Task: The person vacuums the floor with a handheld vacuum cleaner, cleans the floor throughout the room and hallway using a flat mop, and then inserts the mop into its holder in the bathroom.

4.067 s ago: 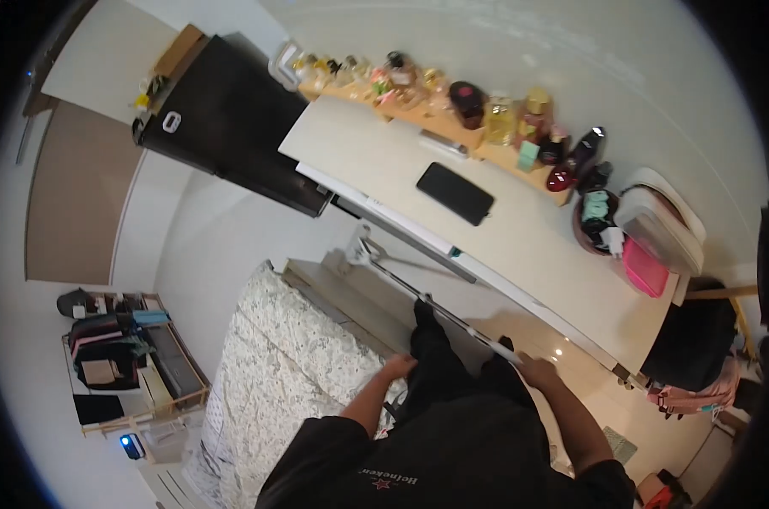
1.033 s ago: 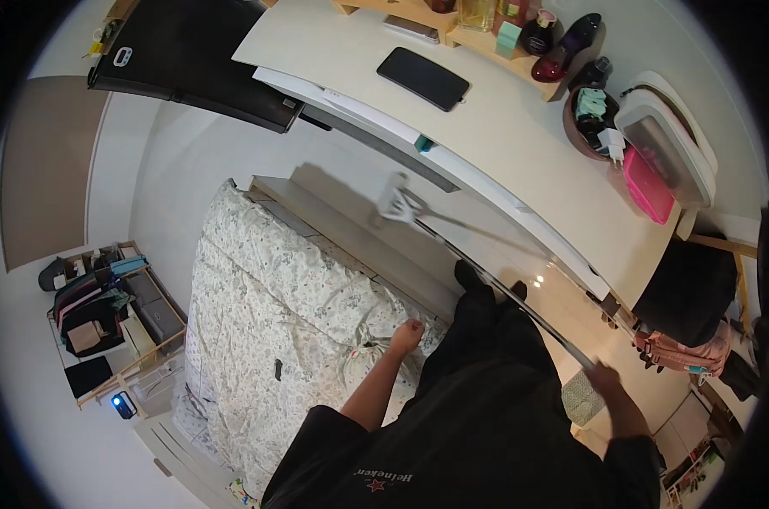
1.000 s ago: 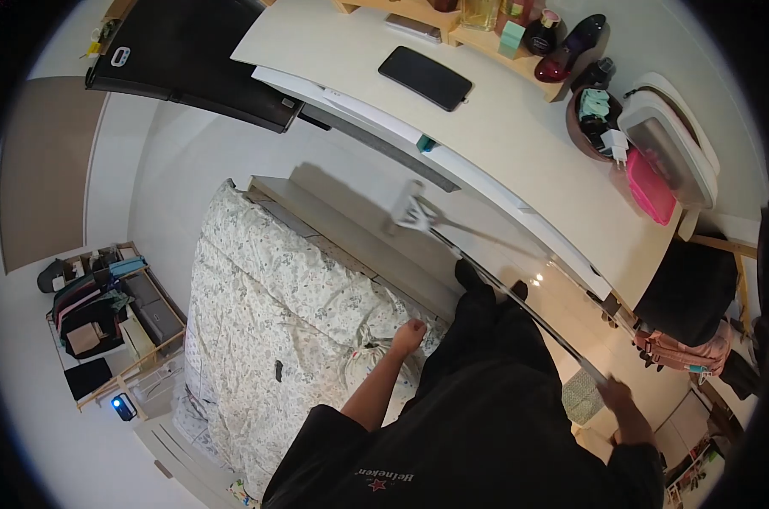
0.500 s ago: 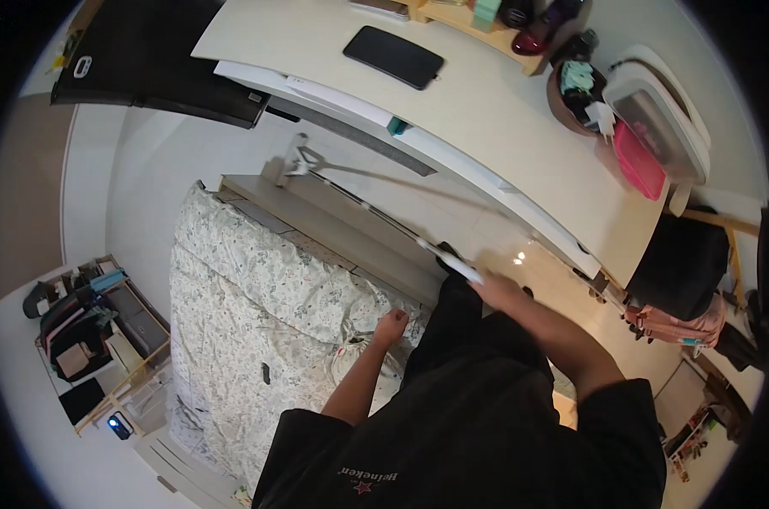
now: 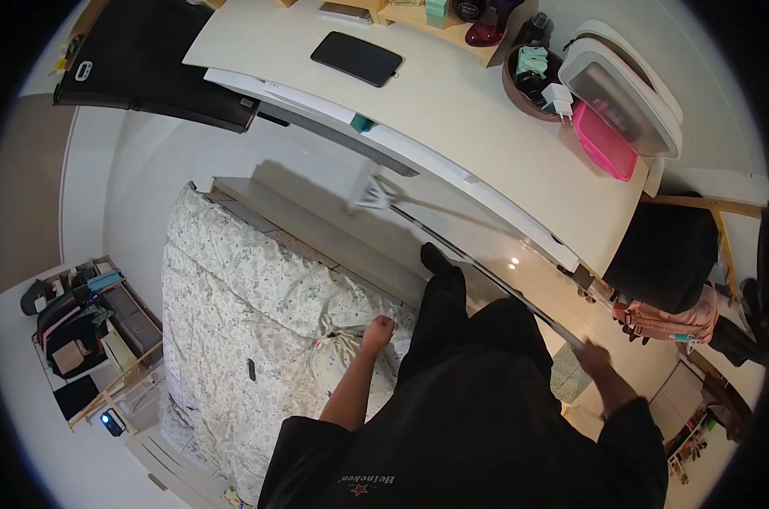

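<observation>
Pale floor [image 5: 198, 140] runs between a bed [image 5: 223, 297] with flowered cover and a white table [image 5: 478, 102]. Over this floor is a long mop [image 5: 473, 263], its pole slanting across in front of the person's legs. The right hand [image 5: 596, 359] has its grip closed around the upper end of the pole. At the other end, the white mop head [image 5: 369, 193] is slightly blurred, between the bed and the table. The left hand [image 5: 378, 332] is over the bed, well apart from the mop; its fingers are bent, but it is small in view and I cannot tell how tight its grip is. On the table lies a black phone [image 5: 357, 58], well apart from a brown bowl [image 5: 513, 89].
</observation>
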Tool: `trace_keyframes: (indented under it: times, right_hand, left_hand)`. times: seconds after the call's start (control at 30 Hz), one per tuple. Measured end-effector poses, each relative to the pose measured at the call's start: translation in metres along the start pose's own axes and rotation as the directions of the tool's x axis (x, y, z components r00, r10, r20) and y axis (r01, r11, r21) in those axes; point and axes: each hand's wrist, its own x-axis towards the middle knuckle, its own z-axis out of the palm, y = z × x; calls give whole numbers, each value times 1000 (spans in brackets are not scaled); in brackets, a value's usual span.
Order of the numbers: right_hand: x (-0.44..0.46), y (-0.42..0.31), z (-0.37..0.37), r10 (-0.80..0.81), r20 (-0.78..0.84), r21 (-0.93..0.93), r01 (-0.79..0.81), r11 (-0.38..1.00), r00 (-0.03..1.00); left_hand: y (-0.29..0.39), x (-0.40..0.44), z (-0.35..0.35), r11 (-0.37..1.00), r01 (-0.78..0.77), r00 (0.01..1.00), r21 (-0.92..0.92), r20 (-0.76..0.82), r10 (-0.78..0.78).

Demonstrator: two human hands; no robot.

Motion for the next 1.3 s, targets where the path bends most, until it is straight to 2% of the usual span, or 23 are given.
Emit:
trace_keyframes:
  times: [0.03, 0.13, 0.23, 0.3, 0.33, 0.4, 0.43, 0.5, 0.53, 0.63, 0.67, 0.73, 0.77, 0.8, 0.9, 0.97, 1.0, 1.03, 1.1, 1.13, 1.2, 1.23, 1.3]
  right_hand:
    - [-40, 37, -5, 70, 33, -15, -69, 997, 997]
    - [-85, 119, 5, 153, 94, -147, -138, 979, 984]
    - [-50, 106, 6, 56, 55, -63, -53, 997, 997]
    - [-9, 72, 12, -40, 45, 32, 39, 999, 998]
    - [18, 48, 24, -119, -31, 76, 121, 990, 992]
    - [56, -32, 18, -290, -94, 198, 303, 932, 952]
    - [98, -61, 39, -537, -220, 171, 574, 801, 814]
    - [61, -149, -34, -456, -218, 326, 504, 799, 863]
    - [78, -173, -32, -513, -302, 291, 590, 753, 803]
    - [89, -198, -35, -496, -314, 299, 580, 758, 810]
    - [98, -183, -24, -474, -358, 294, 579, 760, 804]
    - [106, -103, 2, -438, -357, 331, 550, 767, 825]
    - [123, -57, 36, -388, -402, 243, 505, 828, 830]
    - [129, -2, 69, -375, -449, 255, 519, 816, 811]
    - [98, 189, 149, -368, -307, 114, 418, 901, 878]
    - [22, 290, 163, -135, -105, 125, 147, 981, 985]
    - [-5, 329, 174, -34, -12, 39, 34, 999, 999]
    - [-28, 369, 190, -36, -28, 53, 37, 998, 999]
    - [-66, 395, 170, 25, 140, -15, -23, 1000, 990]
    - [-62, 392, 164, 17, 149, -29, -13, 1000, 989]
    - [-52, 378, 150, -19, 57, -88, 24, 996, 998]
    - [-35, 372, 149, -69, 2, -106, 69, 992, 998]
    - [-2, 330, 123, -138, -22, -64, 136, 989, 990]
  left_hand:
    - [-19, 9, 17, 1000, -30, 999, 8, -20, 30]
    - [-5, -9, 39, 997, -29, 999, -75, -16, 28]
    - [-5, -18, 69, 983, -41, 997, -181, -66, 29]
    - [3, -26, 88, 980, -61, 996, -191, -79, 47]
    - [3, -35, 98, 978, -65, 995, -199, -87, 49]
    - [3, -49, 120, 975, -79, 989, -205, -140, 51]
    - [4, -57, 130, 976, -88, 983, -201, -177, 52]
    - [-3, -70, 154, 977, -94, 977, -193, -207, 53]
    - [-6, -80, 167, 978, -89, 977, -189, -209, 48]
    - [-10, -115, 205, 992, -65, 983, -108, -177, 46]
    - [5, -136, 217, 997, -45, 989, -61, -140, 36]
    - [-11, -140, 243, 977, -118, 989, 178, -67, 131]
    - [-8, -148, 255, 962, -161, 985, 219, -29, 171]
    - [5, -152, 264, 960, -179, 982, 217, -16, 187]
    - [20, -166, 286, 961, -105, 994, 257, 68, 90]
    - [14, -150, 301, 982, -92, 995, 163, 53, 85]
    - [13, -147, 310, 990, -81, 996, 111, 44, 77]
    - [21, -149, 316, 993, -75, 997, 95, 40, 72]
    - [43, -154, 318, 992, -107, 994, 61, -17, 108]
    - [45, -154, 321, 995, -89, 996, 54, -21, 91]
    - [49, -149, 325, 987, -161, 986, 6, -43, 162]
    - [74, -163, 319, 990, -136, 991, -20, -12, 136]
    - [67, -158, 320, 986, -168, 986, -18, -15, 168]
